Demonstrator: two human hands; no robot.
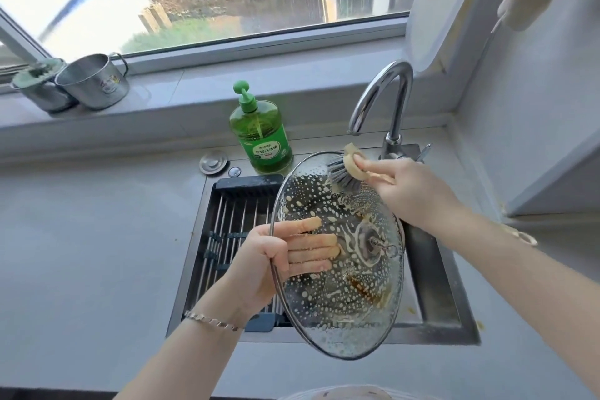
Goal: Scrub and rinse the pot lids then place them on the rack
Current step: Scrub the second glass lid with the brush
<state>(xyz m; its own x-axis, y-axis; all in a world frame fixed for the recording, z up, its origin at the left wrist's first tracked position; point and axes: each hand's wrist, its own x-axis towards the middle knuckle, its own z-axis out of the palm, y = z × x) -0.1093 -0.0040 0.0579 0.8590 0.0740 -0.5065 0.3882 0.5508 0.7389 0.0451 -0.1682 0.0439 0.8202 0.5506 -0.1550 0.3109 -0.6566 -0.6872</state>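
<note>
we look down at a grey desk [81,237] with a steel sink [438,273] set into it. at the desk's far edge stands a green dish soap bottle [259,136] with a pump, and to its right a curved chrome faucet [386,97]. a round metal sink plug [213,162] lies just left of the bottle. two metal mugs [92,81] sit on the windowsill [194,97] at far left. a slatted rack [233,227] fills the left of the sink, its right part hidden behind the lid.

the glass pot lid [341,273] is held tilted above the sink. the left hand [266,260] grips its left rim, fingers showing through the glass. the right hand [409,188] clasps a brush [345,177], its bristles on the lid's far edge. the lid is beaded with pale foam and has brown streaks near its right side, a steel rim and a ringed centre fitting.
</note>
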